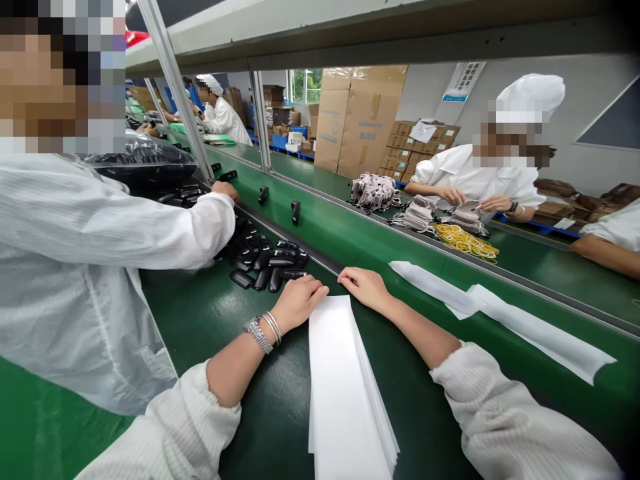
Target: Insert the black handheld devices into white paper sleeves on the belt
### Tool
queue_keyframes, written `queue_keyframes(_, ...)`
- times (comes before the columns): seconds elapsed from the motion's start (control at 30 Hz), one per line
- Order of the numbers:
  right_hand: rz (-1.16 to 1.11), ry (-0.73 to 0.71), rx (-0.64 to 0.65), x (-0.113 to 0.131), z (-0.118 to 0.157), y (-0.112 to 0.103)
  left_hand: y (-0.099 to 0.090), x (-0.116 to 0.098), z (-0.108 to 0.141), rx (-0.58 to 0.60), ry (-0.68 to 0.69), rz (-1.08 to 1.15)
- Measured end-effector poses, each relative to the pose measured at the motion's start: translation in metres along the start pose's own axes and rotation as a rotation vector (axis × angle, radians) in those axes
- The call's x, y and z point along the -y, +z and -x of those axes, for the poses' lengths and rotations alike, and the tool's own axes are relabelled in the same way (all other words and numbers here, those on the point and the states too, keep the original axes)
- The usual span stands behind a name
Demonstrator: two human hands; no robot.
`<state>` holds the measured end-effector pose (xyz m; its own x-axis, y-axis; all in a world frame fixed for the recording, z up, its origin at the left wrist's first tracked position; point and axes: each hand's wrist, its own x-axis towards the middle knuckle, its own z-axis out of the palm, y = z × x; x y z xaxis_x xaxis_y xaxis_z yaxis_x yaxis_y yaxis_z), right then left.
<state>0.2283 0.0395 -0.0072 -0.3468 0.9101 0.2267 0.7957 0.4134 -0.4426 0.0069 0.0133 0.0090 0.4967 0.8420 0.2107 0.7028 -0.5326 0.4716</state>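
One co-worker's arm [170,220] extends beside a heap of black pieces [275,280]. My left hand [299,300], fingers bent, rests at the far corner of the white stack [345,387], which lies on the bench [270,407] between my forearms; my right hand [366,287] curls just beside that end. Whether either grips anything, I cannot tell. Two white strips [543,335] overlap on the belt [360,240] at right.

Bright, perhaps soft in the distance

Head-height view, facing forward and down
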Motion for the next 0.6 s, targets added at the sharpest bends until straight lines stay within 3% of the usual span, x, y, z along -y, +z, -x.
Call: queue_keyframes(0.6,0.005,0.008,0.007,-0.0008,0.0001,0.0014,0.001,-0.0059,0.0032,0.039,0.028,-0.094)
